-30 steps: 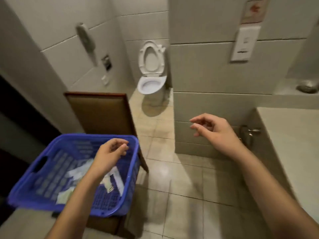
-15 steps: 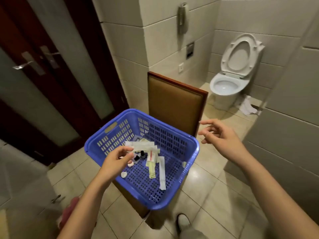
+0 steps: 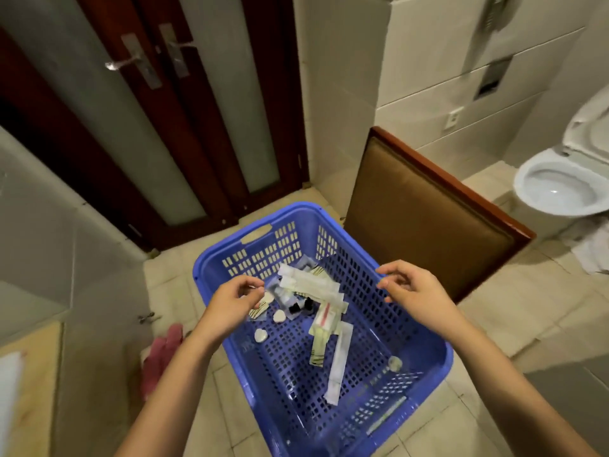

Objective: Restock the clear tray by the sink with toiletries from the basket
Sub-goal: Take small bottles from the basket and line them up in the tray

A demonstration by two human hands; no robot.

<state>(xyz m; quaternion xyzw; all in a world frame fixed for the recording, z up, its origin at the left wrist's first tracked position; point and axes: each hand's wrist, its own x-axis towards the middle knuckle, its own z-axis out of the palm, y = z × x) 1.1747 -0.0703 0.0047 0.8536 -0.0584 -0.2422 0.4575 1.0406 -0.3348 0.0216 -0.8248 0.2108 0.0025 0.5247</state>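
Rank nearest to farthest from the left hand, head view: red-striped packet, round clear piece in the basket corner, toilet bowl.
1. Red-striped packet: mid-basket, just right of the left hand.
2. Round clear piece: in the right corner of the basket, nearer the camera.
3. Toilet bowl: far right, on the floor beyond the basket.

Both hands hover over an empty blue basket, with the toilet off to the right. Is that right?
No, it is not empty: the head view shows the blue basket holding toiletry packets. The left hand and right hand do hover over it, toilet to the right.
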